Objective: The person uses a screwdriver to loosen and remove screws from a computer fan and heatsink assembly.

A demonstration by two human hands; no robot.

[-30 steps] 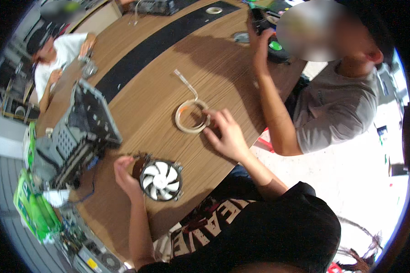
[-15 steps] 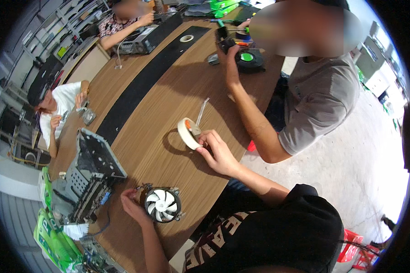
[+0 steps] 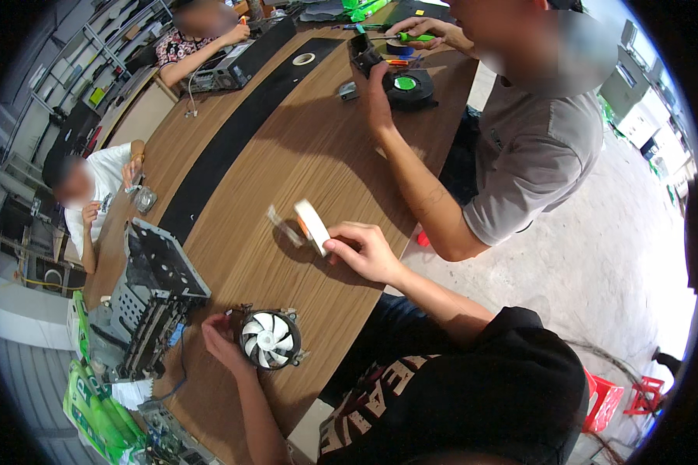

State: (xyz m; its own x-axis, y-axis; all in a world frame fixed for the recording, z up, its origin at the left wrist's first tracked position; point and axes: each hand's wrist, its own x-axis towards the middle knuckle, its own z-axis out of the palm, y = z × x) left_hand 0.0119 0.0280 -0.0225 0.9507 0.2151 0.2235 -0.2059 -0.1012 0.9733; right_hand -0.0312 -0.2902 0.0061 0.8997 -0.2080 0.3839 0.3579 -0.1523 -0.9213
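My right hand [image 3: 364, 252] grips a roll of off-white tape [image 3: 315, 226] on edge above the table, thumb and fingers closed on its near end. An orange piece [image 3: 303, 225] shows at the ring's opening. Past it sticks out a thin pale strip [image 3: 285, 225], blurred by motion; I cannot make out what it is. My left hand [image 3: 226, 345] is curled against the left side of a round cooling fan [image 3: 268, 339] with white blades and a black frame. The fingertips are partly hidden behind the fan's metal bracket.
Left of the fan stands an opened metal computer chassis [image 3: 155, 279], with green packaging [image 3: 101, 411] beside it. A co-worker at the upper right holds a black part [image 3: 364, 56] and a green-handled screwdriver [image 3: 415, 37] near a blower fan [image 3: 408, 89]. Two others sit across the table [image 3: 302, 163].
My right hand has turned the tape roll, and the pale strip swings from pointing away to the left. The left hand stays at the fan. The view has shifted slightly.
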